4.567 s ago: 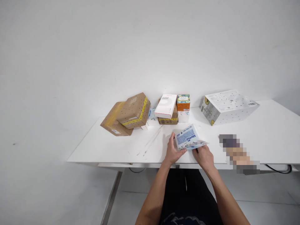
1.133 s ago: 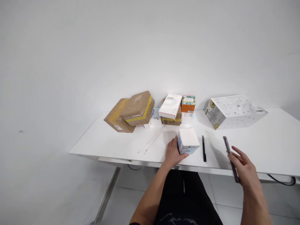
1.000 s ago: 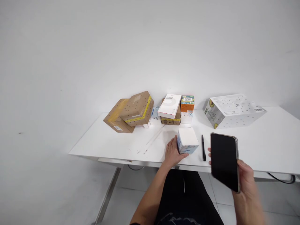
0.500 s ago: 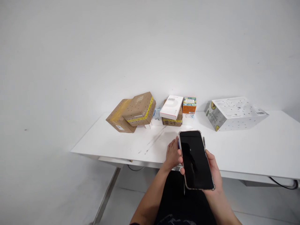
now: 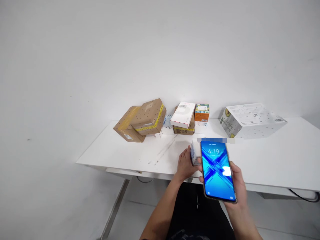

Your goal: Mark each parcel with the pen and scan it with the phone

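A phone (image 5: 217,176) with its blue lock screen lit, showing 4:19, is gripped in my right hand (image 5: 238,186). Its clear case wraps the edges, and my fingertips curl around the left side. Left of the phone, a small white box (image 5: 194,153) with blue marks stands near the table's front edge. My left hand (image 5: 185,165) is closed against this box, fingers along its left side and thumb in front. The phone and a blurred strip above it hide the rest of the box.
Two brown cardboard boxes (image 5: 150,116) lean together at the back left of the white table (image 5: 120,155). A white power bank box (image 5: 183,114) lies on another brown box, beside an orange carton (image 5: 202,112). A large white box (image 5: 255,121) lies at the right.
The phone's screen has gone from black to lit blue. My right hand has shifted it slightly right, uncovering more of the small white box. My left hand stays about where it was.
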A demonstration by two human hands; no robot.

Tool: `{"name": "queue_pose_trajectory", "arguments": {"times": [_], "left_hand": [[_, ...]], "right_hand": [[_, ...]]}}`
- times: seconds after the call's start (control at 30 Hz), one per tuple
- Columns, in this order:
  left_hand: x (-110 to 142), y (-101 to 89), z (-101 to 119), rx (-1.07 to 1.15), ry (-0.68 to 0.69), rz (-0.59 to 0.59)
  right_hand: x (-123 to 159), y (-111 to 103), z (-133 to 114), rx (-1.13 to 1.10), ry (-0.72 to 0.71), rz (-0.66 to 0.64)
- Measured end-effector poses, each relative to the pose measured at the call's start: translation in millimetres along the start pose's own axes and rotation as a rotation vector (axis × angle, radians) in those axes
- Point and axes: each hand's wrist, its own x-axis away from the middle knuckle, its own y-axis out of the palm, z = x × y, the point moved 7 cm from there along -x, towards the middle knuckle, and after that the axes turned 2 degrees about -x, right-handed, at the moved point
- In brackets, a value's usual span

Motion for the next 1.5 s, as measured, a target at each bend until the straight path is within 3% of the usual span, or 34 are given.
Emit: {"name": "queue_pose_trajectory", "arguments": {"times": [0.13, 0.27, 0.33, 0.4, 0.5, 0.6, 0.67, 0.77, 0.87, 0.93, 1.03, 1.17, 1.33, 1.5], "left_hand": [[-3.5, 7.7, -5.0, -0.049, 0.012, -0.047], [-4.2, 8.4, -7.0, -0.030, 0.004, -0.046], [-4.2, 9.0, -7.9, -0.016, -0.003, -0.046], [-4.2, 9.3, -8.5, -0.008, -0.006, -0.043], [-3.8, 6.6, -6.8, 0.001, 0.024, -0.018], [-2.8, -0.3, -5.5, 0.051, 0.043, 0.023], [-2.0, -4.3, -7.5, 0.124, 0.006, 0.047], [-1.1, -3.0, -5.5, 0.315, -0.043, 0.056], [-2.2, 7.1, 13.1, 0.518, -0.026, 0.010], [-5.1, 13.4, 32.1, 0.557, -0.015, -0.022], [-15.9, 17.9, 61.2, 0.520, 0.005, -0.040], [-39.8, 29.7, 88.6, 0.554, 0.071, -0.097], [-62.0, 45.3, 93.5, 0.565, 0.064, -0.035], [-55.5, 42.5, 84.7, 0.450, 0.090, 0.039]], "right_hand": [[10.2, -50.0, -44.1, 0.313, -0.313, 0.257], [27.7, -113.8, -88.2, 0.888, -0.462, 0.768], [32.0, -133.0, -105.4, 1.289, -0.463, 0.965], [30.4, -151.9, -113.8, 1.563, -0.398, 1.076], [28.0, -182.2, -116.2, 1.690, -0.303, 1.180], [24.9, -193.6, -112.9, 1.738, -0.334, 1.198], [20.5, -183.8, -107.9, 1.769, -0.418, 1.154], [0.7, -150.1, -86.3, 1.679, -0.499, 0.837], [-27.7, -116.0, -45.9, 1.310, -0.366, 0.419], [-39.5, -100.7, -28.1, 1.072, -0.351, 0.324], [-47.0, -100.6, -27.1, 0.773, -0.469, 0.397], [-55.9, -116.5, -57.9, 0.541, -0.627, 0.492], [-91.9, -119.9, -117.2, 0.544, -0.691, 0.542], [-107.9, -126.4, -159.8, 0.646, -0.803, 0.663]]}}
